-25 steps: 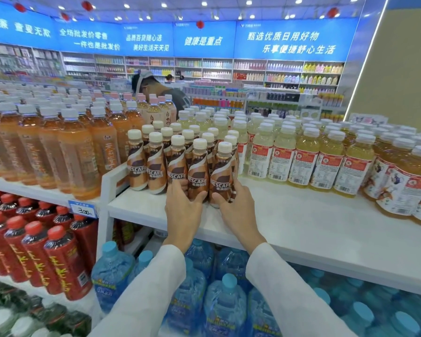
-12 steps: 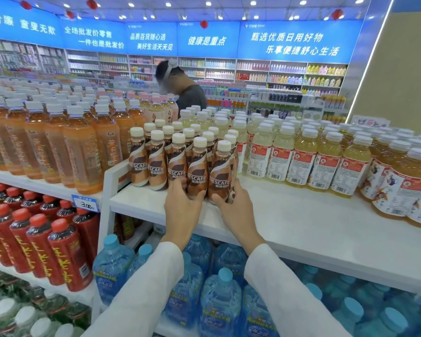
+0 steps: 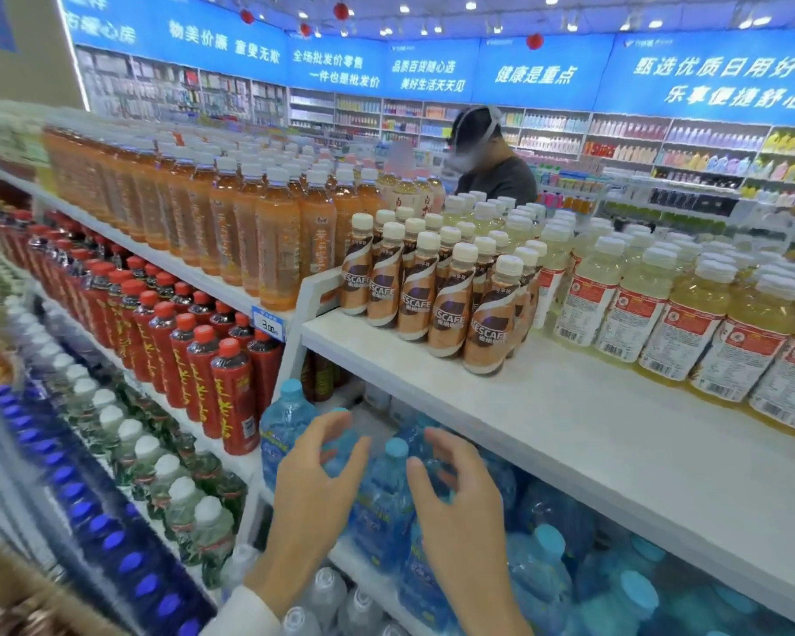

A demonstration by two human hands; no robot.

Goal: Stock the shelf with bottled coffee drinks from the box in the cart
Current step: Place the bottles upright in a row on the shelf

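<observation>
Several brown Nescafe coffee bottles (image 3: 446, 296) with cream caps stand in a tight block on the white top shelf (image 3: 570, 433), near its left end. My left hand (image 3: 313, 502) and my right hand (image 3: 460, 507) hang below the shelf's front edge, in front of blue water bottles. Both hold nothing, with fingers spread and loosely bent. A corner of the cardboard box (image 3: 15, 589) shows at the bottom left, with blurred bottle tops in it.
Orange tea bottles (image 3: 230, 222) stand left of the coffee and yellow drinks (image 3: 662, 314) to its right. Red-capped bottles (image 3: 193, 360) and water bottles (image 3: 386, 488) fill the lower shelves. A person (image 3: 492, 162) stands behind the shelf unit.
Both hands have let go of the front coffee bottles and dropped below the shelf. The view has swung left and down, bringing the box corner into sight.
</observation>
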